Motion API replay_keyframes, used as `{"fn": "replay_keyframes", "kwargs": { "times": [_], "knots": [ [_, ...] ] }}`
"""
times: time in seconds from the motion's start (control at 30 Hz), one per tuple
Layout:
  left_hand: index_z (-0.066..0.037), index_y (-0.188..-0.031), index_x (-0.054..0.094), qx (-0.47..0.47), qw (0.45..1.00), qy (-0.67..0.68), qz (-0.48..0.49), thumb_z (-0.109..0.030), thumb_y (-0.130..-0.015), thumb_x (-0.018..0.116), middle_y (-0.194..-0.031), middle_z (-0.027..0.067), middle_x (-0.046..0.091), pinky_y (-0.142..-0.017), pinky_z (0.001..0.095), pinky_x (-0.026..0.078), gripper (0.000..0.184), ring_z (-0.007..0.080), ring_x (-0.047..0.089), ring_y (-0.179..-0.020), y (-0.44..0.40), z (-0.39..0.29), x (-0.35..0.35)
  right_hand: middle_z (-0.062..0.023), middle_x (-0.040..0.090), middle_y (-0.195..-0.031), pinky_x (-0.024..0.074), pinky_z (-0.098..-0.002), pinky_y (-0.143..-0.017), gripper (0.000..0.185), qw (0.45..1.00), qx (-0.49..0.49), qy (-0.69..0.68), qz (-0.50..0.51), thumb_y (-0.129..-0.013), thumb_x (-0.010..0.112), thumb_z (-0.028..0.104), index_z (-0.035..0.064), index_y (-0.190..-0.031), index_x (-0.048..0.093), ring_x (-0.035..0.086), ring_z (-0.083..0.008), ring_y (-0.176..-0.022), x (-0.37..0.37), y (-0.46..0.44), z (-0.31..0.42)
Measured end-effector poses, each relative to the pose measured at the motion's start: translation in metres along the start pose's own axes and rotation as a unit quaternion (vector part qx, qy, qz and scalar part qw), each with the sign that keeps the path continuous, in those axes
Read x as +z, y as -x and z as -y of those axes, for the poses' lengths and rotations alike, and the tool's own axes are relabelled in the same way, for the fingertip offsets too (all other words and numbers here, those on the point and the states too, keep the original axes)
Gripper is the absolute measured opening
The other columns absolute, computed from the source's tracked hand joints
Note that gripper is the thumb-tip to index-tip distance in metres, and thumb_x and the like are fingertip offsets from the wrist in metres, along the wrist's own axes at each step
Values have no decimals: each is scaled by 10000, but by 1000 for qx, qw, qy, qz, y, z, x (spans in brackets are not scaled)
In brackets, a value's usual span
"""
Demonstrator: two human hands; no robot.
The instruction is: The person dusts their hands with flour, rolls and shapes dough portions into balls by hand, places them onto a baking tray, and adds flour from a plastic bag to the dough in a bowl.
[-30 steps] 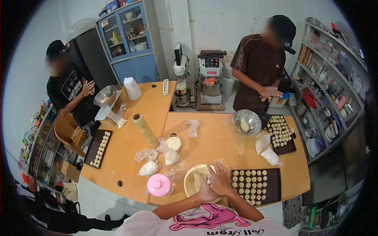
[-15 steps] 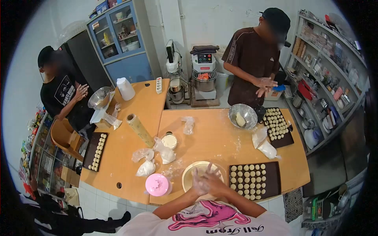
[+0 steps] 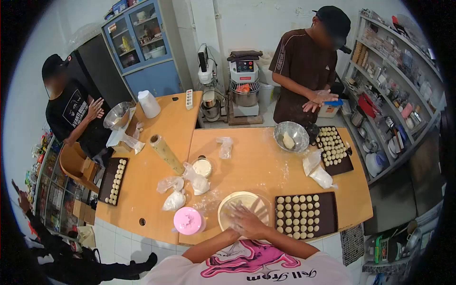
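My right hand [image 3: 250, 223] lies over my left hand [image 3: 232, 227], palms facing, above a pale round bowl [image 3: 222, 209]. The right fingers are stretched out and slightly spread. Most of the left hand is covered by the right, and its fingers are blurred. Anything between the palms is hidden. Right of my hands, a dark baking tray [image 3: 327, 211] bears rows of small round dough balls [image 3: 296, 214]. A pink-lidded container [image 3: 188, 221] stands to the left of the bowl.
Bags of white powder [image 3: 175, 200], a tub of white powder [image 3: 202, 167] and an upright roll of film [image 3: 166, 154] stand left of centre. Across the table, a person [image 3: 304, 71] works by a steel bowl [image 3: 290, 137] and another tray [image 3: 335, 149]. A second person [image 3: 71, 104] stands left.
My hands have shifted against each other; the right now covers more of the left, its fingers pointing up and left. Both co-workers' hands have moved slightly. A dark-sleeved arm now reaches up at far left.
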State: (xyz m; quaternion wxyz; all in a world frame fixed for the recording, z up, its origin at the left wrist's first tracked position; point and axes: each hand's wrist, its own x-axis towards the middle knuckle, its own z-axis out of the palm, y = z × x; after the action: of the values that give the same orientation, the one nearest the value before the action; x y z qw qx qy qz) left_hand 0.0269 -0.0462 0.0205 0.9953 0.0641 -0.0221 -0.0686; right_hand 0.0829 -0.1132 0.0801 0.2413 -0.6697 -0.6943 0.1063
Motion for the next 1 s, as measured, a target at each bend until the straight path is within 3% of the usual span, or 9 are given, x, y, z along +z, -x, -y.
{"fn": "replay_keyframes", "kwargs": {
  "times": [0.1,0.13,0.33,0.47,0.57,0.63,0.8,0.93,1.0],
  "knots": [
    [-199,-1454,184,37,958,117,259,-582,-894,313,-1506,110,156,-1120,468,124,691,292,165,-1382,-8,-19,22,-195,303,-1429,226,-472,-1072,508,986,158,-38,38,-887,425,305,134,-1363,375,299,-370,-1309,-5,4,-20],
    [-240,-1457,170,19,982,145,-123,-613,-879,317,-1496,120,174,-1113,494,130,703,306,172,-1376,2,-15,28,-195,301,-1430,228,-473,-1071,506,980,195,7,28,-883,426,292,130,-1360,378,302,-368,-1307,-23,1,-19],
    [-232,-1458,143,37,997,12,63,-719,-829,266,-1494,126,165,-1092,536,164,805,322,176,-1370,-10,-9,-34,-196,285,-1437,242,-476,-1067,498,996,-30,-62,-51,-856,434,214,107,-1341,397,323,-360,-1293,-31,6,15],
    [-277,-1458,126,-17,963,266,-33,-770,-771,307,-1518,100,103,-1079,579,159,865,397,173,-1357,0,-19,9,-209,279,-1439,202,-491,-1075,499,981,196,-2,6,-899,418,291,135,-1371,366,287,-384,-1310,-35,-2,-13],
    [-348,-1449,123,91,971,-216,-53,-800,-770,209,-1526,88,43,-1074,581,161,820,371,191,-1360,-14,9,-47,-205,281,-1438,193,-494,-1077,497,994,107,22,-18,-893,420,282,132,-1365,375,282,-379,-1312,-39,-4,7],
    [-328,-1443,180,96,993,-37,-56,-799,-767,226,-1519,81,109,-1086,555,162,825,352,196,-1363,-4,1,-24,-200,266,-1446,201,-493,-1075,506,1000,-20,-21,-11,-861,440,251,116,-1347,396,283,-369,-1313,-34,1,20],
    [-287,-1439,228,9,992,-18,-127,-806,-756,247,-1486,89,222,-1095,517,176,858,294,212,-1366,-1,-15,32,-200,198,-1478,108,-507,-1099,522,971,234,53,-16,-931,402,314,167,-1419,293,150,-399,-1363,-26,1,-22],
    [-184,-1406,298,74,997,17,-15,-747,-792,305,-1455,82,297,-1087,515,195,833,292,293,-1327,-4,-25,14,-227,246,-1447,118,-503,-1103,545,996,-19,-86,-2,-896,427,259,138,-1413,301,188,-408,-1345,-35,1,22],
    [-168,-1396,319,60,994,76,-48,-732,-798,325,-1448,77,313,-1078,522,205,822,287,310,-1318,-1,-29,15,-225,255,-1441,115,-501,-1106,549,986,140,-83,41,-907,424,283,150,-1421,285,201,-400,-1342,-32,-12,-6]
  ]
}}
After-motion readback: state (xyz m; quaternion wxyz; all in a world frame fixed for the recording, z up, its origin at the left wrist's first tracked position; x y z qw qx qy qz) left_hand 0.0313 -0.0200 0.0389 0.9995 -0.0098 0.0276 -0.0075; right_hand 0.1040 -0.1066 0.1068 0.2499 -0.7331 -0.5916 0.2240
